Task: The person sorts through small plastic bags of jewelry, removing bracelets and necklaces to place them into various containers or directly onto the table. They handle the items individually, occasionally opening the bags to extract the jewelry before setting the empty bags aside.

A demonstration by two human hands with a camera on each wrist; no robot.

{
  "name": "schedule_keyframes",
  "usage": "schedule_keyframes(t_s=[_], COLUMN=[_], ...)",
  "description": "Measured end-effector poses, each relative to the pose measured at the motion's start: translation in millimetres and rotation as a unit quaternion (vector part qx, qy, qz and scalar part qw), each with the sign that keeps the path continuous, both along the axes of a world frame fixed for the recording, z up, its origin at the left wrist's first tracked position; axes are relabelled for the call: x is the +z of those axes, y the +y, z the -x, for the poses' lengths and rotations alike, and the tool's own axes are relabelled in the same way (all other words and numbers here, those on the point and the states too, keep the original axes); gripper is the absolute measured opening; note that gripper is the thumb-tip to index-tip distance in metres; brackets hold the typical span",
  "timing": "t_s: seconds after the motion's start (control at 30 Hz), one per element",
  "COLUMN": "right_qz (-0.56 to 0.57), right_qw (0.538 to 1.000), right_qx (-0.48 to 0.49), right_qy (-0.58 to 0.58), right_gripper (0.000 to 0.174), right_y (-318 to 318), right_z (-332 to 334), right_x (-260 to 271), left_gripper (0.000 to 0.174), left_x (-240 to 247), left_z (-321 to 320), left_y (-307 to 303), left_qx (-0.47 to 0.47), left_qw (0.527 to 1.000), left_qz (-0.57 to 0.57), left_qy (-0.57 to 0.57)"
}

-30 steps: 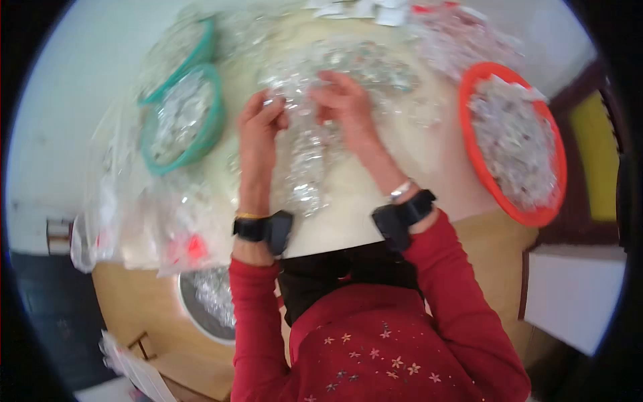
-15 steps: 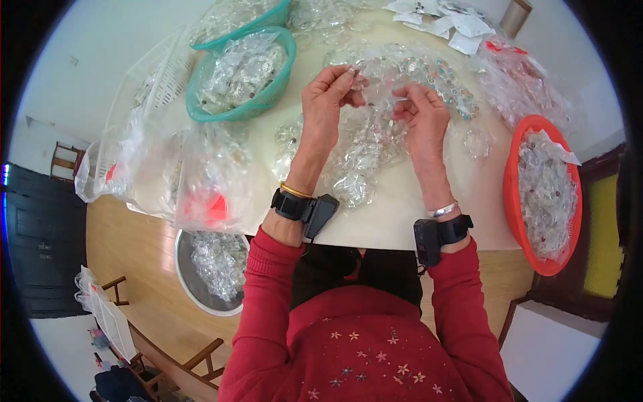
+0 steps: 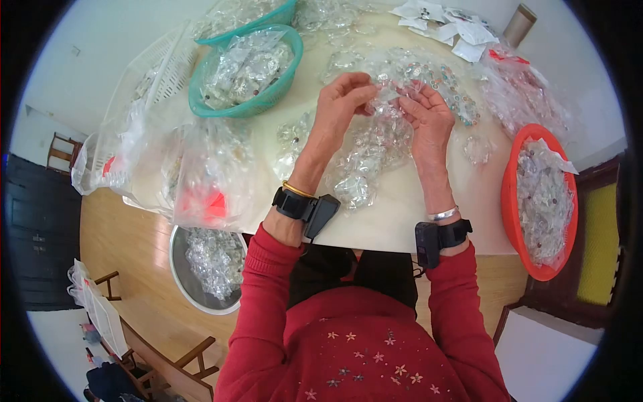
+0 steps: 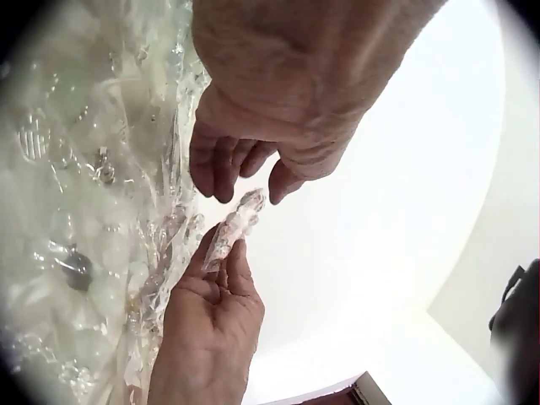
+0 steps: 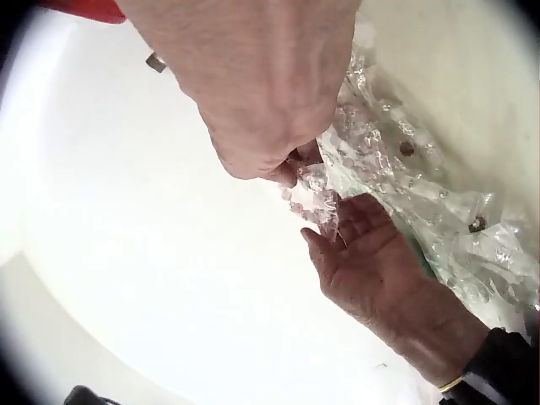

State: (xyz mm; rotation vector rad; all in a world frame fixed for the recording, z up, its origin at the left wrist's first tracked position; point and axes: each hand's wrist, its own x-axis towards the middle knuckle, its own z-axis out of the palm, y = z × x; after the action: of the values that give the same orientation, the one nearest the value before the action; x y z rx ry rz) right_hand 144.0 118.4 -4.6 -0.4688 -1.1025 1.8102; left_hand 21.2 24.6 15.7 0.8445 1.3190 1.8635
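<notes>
- Above the cream-coloured tabletop (image 3: 395, 221), a small, narrow packet of clear plastic film with pale pinkish beads inside (image 4: 238, 228) hung between the two hands, clear of the surface and tilted in the left wrist view.
- Light as anything, that packet, to judge by its size; the film looked thin, crinkly and rather slippery, the beads inside hard and lumpy.
- Little strength seemed called for: a gentle pinch near one end, across film and beads together, looked the surest hold, while a tug at a loose corner might have let it slide or torn the film.
- And there was the grip! The right hand (image 3: 432, 124) had one end pinched between thumb and fingers, the other end sticking out towards the opposite hand.
- Over at that far end came the left hand (image 3: 340, 110), thumb and fingers parted with a fair gap, fingers softly bent, nothing clasped; whether a fingertip brushed the film, the views could not settle.
- Just below both hands, a glittering heap of clear film packets (image 3: 368, 154) spread over the table.
- Out on the flanks, a green plastic basket (image 3: 244, 110) and a red oval plastic basket (image 3: 548, 271) brimmed with similar wrapped pieces.
</notes>
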Motion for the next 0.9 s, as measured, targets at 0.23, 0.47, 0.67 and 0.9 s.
schedule_keyframes(t_s=[0.23,0.47,0.67,0.9], right_qz=[-0.023,0.036,0.097,0.03], right_qw=[0.997,0.999,0.992,0.999], right_qx=[-0.04,-0.004,0.087,0.038], right_qy=[-0.066,-0.02,0.005,-0.001], right_gripper=[0.027,0.028,0.033,0.029], right_y=[-2.8,3.5,2.9,5.4], right_z=[-3.2,-2.7,-3.5,0.7], right_x=[5.1,2.0,9.6,-3.3], left_gripper=[0.016,0.013,0.017,0.029], left_x=[-8.6,-8.3,-18.6,-16.3], left_z=[0.3,1.4,4.4,4.5], left_y=[0.9,-0.9,5.5,2.4], left_qx=[-0.054,0.059,0.142,0.113], left_qw=[0.996,0.996,0.958,0.972], left_qz=[0.056,-0.001,-0.08,-0.058], left_qy=[0.045,0.059,0.235,0.2])
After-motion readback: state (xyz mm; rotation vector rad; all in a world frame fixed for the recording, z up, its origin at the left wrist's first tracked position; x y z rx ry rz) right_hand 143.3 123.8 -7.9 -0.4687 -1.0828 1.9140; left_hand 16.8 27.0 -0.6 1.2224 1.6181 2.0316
